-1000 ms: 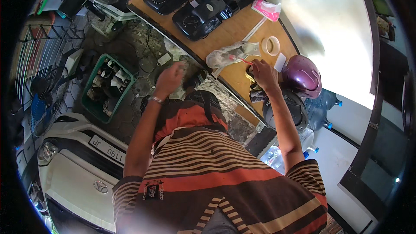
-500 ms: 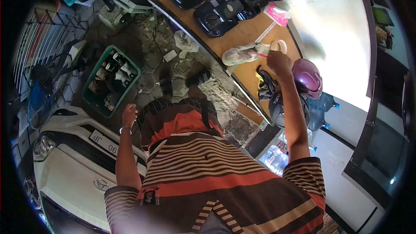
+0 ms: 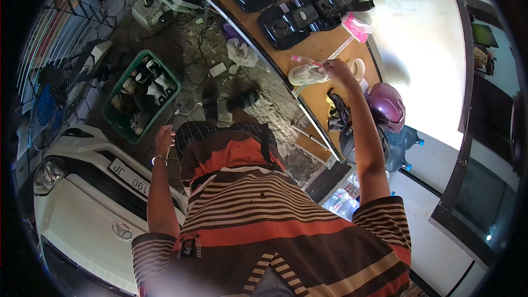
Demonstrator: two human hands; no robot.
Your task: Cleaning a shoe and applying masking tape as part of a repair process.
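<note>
My right hand (image 3: 336,70) reaches over the wooden table, its fingers closed on a slim pink stick-like thing (image 3: 301,59) whose exact kind I cannot make out. Just below that thing lies a whitish, crumpled plastic bag (image 3: 307,76) near the table's front edge. A roll of pale tape (image 3: 357,69) is right beside my fingers. My left hand (image 3: 164,140) hangs low at my left side with its fingers curled, and nothing shows in it. A bracelet circles that wrist.
Black device housings (image 3: 297,19) and a pink tissue pack (image 3: 356,26) occupy the table's far part. Dark gloves (image 3: 337,107) and a purple helmet (image 3: 386,107) are at the right. A green crate (image 3: 177,83) of shoes stands on the floor, beside a white car (image 3: 82,203) and a fan (image 3: 52,107).
My right hand has moved slightly left and away from me, and the pink thing now points left above the bag. My left hand stays curled, nearly in place. The view has shifted a little.
</note>
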